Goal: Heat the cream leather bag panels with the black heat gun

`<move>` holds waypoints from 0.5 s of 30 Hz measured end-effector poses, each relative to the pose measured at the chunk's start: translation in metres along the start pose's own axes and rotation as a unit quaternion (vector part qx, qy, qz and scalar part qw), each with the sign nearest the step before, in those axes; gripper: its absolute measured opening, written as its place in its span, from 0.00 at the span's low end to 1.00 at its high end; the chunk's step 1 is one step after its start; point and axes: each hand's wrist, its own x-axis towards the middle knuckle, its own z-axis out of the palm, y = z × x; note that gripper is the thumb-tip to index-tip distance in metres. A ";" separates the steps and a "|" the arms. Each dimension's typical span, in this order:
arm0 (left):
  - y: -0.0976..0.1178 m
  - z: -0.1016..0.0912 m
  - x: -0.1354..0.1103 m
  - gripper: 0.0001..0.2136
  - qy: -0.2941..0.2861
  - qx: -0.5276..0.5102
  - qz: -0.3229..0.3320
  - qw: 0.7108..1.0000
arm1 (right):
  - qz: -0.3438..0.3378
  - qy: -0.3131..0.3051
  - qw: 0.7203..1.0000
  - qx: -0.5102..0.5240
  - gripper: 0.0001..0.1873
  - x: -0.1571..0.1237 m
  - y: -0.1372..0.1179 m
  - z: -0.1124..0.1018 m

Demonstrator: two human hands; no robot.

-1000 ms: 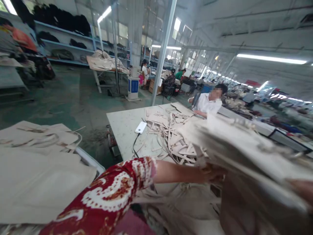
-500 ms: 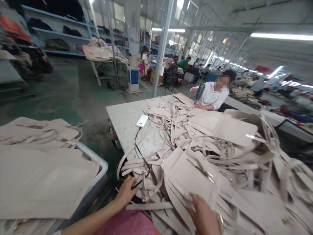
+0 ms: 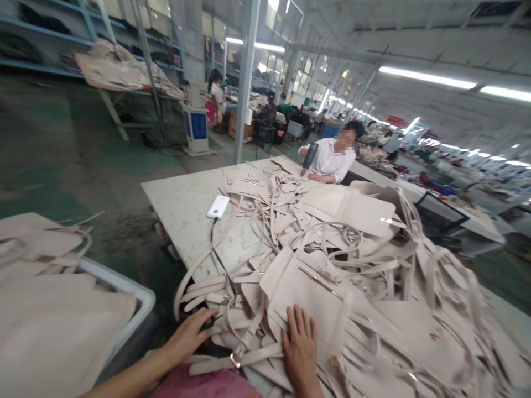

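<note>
My right hand point(image 3: 301, 345) lies flat, fingers spread, on a beige bag point(image 3: 296, 287) with a gold-coloured metal strip across its front. To its left, my left hand point(image 3: 188, 334) reaches to the edge of the heap, with thumb and fingers apart beside several beige straps point(image 3: 203, 290). Its fingertips are close to the straps; whether they touch cannot be made out. One strap with a gold buckle point(image 3: 235, 359) lies between my hands. The large pile of beige bags point(image 3: 415, 315) spreads to the right, its straps tangled.
A white power bank point(image 3: 218, 206) with a black cable lies on the pale table point(image 3: 178, 193). At left, a grey bin point(image 3: 145, 296) holds beige pieces. Across the table sits a person in a white shirt point(image 3: 332, 160) with a dark tool. A metal post point(image 3: 246, 83) stands behind.
The view has turned right, so things sit further left. My right hand has moved forward and flattened onto the bag. My left hand stays near the straps.
</note>
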 end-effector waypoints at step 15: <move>0.028 -0.081 -0.041 0.17 -0.089 -0.040 -0.024 0.995 | 0.005 -0.266 0.911 0.316 0.06 0.073 -0.120 -0.056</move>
